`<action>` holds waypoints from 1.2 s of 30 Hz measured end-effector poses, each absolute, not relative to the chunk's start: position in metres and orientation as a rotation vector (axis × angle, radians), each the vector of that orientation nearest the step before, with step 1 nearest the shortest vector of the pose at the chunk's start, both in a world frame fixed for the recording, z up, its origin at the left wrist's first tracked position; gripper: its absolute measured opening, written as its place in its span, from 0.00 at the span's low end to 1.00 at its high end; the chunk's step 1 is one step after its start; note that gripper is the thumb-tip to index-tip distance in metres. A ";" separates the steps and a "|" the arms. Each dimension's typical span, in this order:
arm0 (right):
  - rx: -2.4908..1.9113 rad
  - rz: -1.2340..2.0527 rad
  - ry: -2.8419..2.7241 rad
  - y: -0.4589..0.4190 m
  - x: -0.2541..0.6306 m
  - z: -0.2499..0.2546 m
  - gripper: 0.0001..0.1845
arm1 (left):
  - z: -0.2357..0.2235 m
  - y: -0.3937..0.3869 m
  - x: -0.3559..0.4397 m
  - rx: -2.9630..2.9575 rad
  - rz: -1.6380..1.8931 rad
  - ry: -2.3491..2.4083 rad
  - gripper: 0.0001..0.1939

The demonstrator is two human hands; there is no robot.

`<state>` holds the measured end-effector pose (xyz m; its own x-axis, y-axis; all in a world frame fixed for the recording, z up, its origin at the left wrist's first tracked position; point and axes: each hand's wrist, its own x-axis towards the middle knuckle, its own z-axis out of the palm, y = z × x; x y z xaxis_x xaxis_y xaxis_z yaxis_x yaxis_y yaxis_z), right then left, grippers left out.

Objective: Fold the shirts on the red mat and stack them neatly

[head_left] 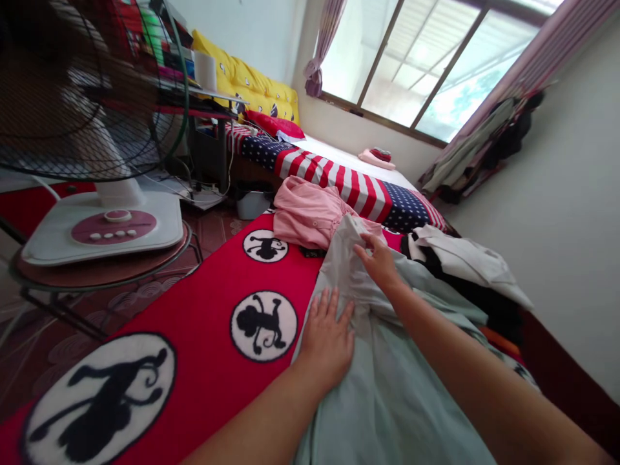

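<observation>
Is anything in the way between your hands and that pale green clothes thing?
No, nothing visible is in the way. The left hand lies flat on the pale green garment, and the right hand is on its upper part. A pink shirt lies just beyond, but not between them.

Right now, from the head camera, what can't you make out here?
Head view:
Pale green garment: lower part cut off by the bottom edge.
Dark object: mostly hidden by the pink shirt.
Black clothing: partly covered by the white garment.
Shelf items: blurred behind the fan guard.
</observation>
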<state>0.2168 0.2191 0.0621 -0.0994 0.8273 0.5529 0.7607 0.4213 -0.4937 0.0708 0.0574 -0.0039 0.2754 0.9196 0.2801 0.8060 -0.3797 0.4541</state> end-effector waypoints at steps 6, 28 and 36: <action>-1.492 0.101 -1.973 0.081 0.264 0.052 0.17 | -0.003 0.059 0.071 2.381 0.687 1.631 0.28; -1.953 -0.146 -1.303 0.025 0.383 0.065 0.20 | -0.008 0.057 0.073 2.495 0.681 1.717 0.27; -2.034 -0.035 -1.358 0.047 0.365 0.083 0.07 | -0.008 0.056 0.071 2.529 0.700 1.729 0.26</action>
